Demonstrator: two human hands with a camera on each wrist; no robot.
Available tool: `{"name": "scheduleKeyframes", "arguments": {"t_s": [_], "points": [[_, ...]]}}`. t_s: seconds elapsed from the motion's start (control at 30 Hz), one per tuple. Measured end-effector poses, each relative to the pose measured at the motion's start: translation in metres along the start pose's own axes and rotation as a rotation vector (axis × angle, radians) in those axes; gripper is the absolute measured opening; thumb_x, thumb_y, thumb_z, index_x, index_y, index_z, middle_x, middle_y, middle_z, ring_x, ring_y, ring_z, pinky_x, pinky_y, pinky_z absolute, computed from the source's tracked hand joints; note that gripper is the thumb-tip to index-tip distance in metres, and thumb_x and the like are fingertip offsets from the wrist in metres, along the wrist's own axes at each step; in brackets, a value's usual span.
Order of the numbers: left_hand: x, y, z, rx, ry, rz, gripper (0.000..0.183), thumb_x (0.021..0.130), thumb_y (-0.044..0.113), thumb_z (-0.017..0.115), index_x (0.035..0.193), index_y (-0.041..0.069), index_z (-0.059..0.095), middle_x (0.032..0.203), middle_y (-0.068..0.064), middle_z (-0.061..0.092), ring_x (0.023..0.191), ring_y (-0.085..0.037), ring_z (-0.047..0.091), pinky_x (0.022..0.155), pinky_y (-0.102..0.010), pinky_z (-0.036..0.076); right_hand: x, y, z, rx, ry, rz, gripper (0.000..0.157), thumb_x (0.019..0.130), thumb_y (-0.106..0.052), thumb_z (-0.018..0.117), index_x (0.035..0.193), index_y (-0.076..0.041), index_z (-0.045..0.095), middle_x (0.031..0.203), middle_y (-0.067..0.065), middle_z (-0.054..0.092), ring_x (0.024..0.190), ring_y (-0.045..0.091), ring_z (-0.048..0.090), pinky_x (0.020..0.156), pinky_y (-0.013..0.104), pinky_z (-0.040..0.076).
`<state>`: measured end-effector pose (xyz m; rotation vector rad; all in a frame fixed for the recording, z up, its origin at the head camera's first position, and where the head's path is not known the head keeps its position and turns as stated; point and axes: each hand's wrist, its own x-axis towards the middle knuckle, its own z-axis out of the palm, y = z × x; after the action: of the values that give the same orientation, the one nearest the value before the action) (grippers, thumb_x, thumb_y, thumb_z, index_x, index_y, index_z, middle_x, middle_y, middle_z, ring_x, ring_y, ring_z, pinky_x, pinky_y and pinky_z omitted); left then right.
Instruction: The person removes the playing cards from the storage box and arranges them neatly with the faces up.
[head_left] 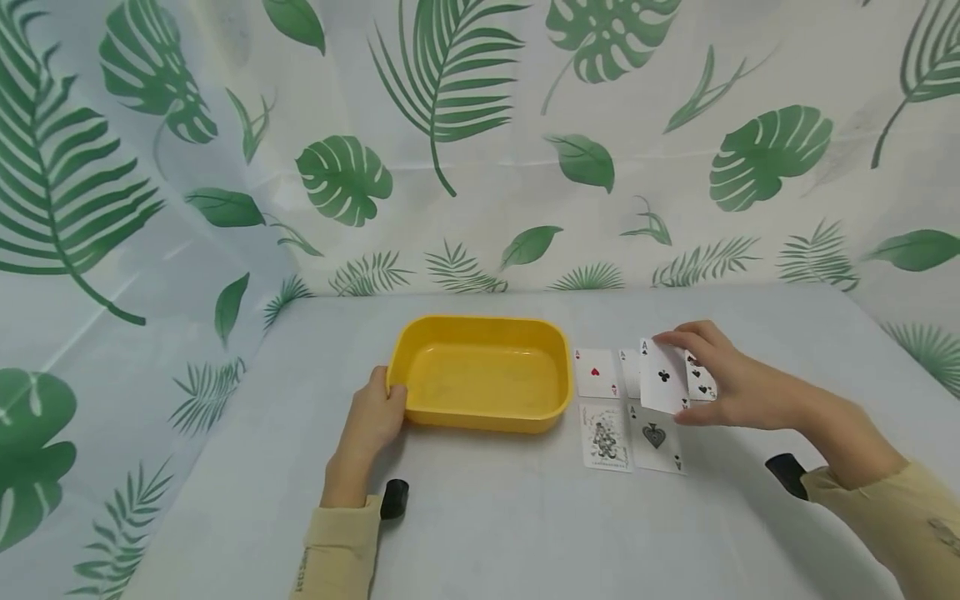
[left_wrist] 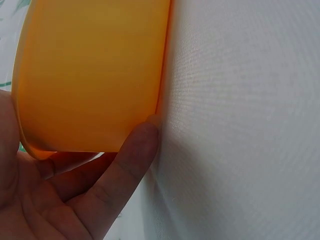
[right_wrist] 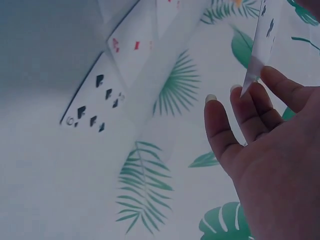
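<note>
A yellow plastic basin [head_left: 480, 417] sits on the table, and my left hand [head_left: 377, 408] grips its left end. In the left wrist view, fingers [left_wrist: 120, 175] lie against the basin's outer wall [left_wrist: 95, 75], low by the tabletop. My right hand [head_left: 720, 379] pinches the ace of clubs [head_left: 663, 377] by opposite edges and holds it tilted above the other cards. Below and around it lie the ace of hearts [head_left: 596, 372], joker [head_left: 604, 437], ace of spades [head_left: 657, 437], a mostly covered red ace [head_left: 630, 372] and a six of spades [right_wrist: 95, 105].
White cloth with green leaves hangs behind and at both sides of the pale table [head_left: 495, 517]. The cards lie in two rows just right of the basin. A black strap piece [head_left: 394, 499] shows at the left wrist and another [head_left: 787, 475] at the right.
</note>
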<state>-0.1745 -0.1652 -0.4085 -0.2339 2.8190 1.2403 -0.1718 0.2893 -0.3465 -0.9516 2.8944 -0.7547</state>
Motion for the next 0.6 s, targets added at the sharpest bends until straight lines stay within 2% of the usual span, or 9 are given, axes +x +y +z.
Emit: {"name": "scheduleKeyframes", "arguments": {"t_s": [0.13, 0.2, 0.27, 0.37, 0.43, 0.6], "points": [[0.000, 0.000, -0.001, 0.003, 0.000, 0.002, 0.039, 0.100, 0.019, 0.038, 0.133, 0.000, 0.044, 0.103, -0.015, 0.057, 0.088, -0.028, 0.053, 0.080, -0.043, 0.043, -0.011, 0.008, 0.003, 0.001, -0.030, 0.029, 0.090, 0.071, -0.019, 0.091, 0.145, -0.009, 0.041, 0.140, 0.009, 0.033, 0.118, 0.026, 0.039, 0.088, 0.032, 0.045], [-0.001, -0.001, -0.001, 0.001, -0.003, 0.003, 0.038, 0.099, 0.019, 0.038, 0.132, 0.000, 0.044, 0.102, -0.014, 0.057, 0.088, -0.028, 0.053, 0.080, -0.042, 0.043, -0.016, 0.012, 0.005, -0.002, -0.048, 0.042, 0.090, 0.071, -0.020, 0.091, 0.145, -0.009, 0.042, 0.140, 0.009, 0.033, 0.120, 0.028, 0.040, 0.090, 0.031, 0.044], [-0.001, -0.001, -0.001, -0.002, -0.007, 0.005, 0.037, 0.099, 0.019, 0.038, 0.131, 0.000, 0.044, 0.100, -0.014, 0.057, 0.088, -0.028, 0.053, 0.080, -0.042, 0.043, -0.020, 0.017, 0.008, 0.001, -0.056, 0.044, 0.089, 0.070, -0.019, 0.092, 0.144, -0.007, 0.043, 0.139, 0.009, 0.035, 0.121, 0.030, 0.040, 0.092, 0.025, 0.041], [-0.002, -0.001, -0.002, -0.004, -0.009, 0.012, 0.036, 0.100, 0.019, 0.038, 0.130, 0.000, 0.045, 0.099, -0.014, 0.057, 0.088, -0.028, 0.053, 0.080, -0.042, 0.043, -0.028, 0.024, 0.012, 0.013, -0.066, 0.057, 0.087, 0.069, -0.019, 0.092, 0.142, -0.006, 0.046, 0.138, 0.010, 0.037, 0.123, 0.032, 0.040, 0.093, 0.011, 0.030], [-0.002, -0.001, -0.002, -0.005, -0.008, 0.018, 0.036, 0.100, 0.019, 0.038, 0.130, 0.000, 0.045, 0.100, -0.014, 0.057, 0.088, -0.028, 0.053, 0.080, -0.043, 0.043, -0.033, 0.028, 0.013, 0.026, -0.080, 0.084, 0.087, 0.068, -0.019, 0.092, 0.141, -0.005, 0.046, 0.138, 0.011, 0.037, 0.124, 0.035, 0.039, 0.093, 0.008, 0.025], [-0.002, 0.000, -0.002, -0.008, -0.011, 0.015, 0.037, 0.100, 0.019, 0.038, 0.131, 0.000, 0.045, 0.101, -0.014, 0.057, 0.089, -0.028, 0.053, 0.080, -0.043, 0.043, -0.043, 0.035, 0.017, 0.028, -0.132, 0.176, 0.090, 0.068, -0.020, 0.091, 0.143, -0.003, 0.046, 0.141, 0.015, 0.036, 0.128, 0.040, 0.036, 0.097, 0.016, 0.030]]}}
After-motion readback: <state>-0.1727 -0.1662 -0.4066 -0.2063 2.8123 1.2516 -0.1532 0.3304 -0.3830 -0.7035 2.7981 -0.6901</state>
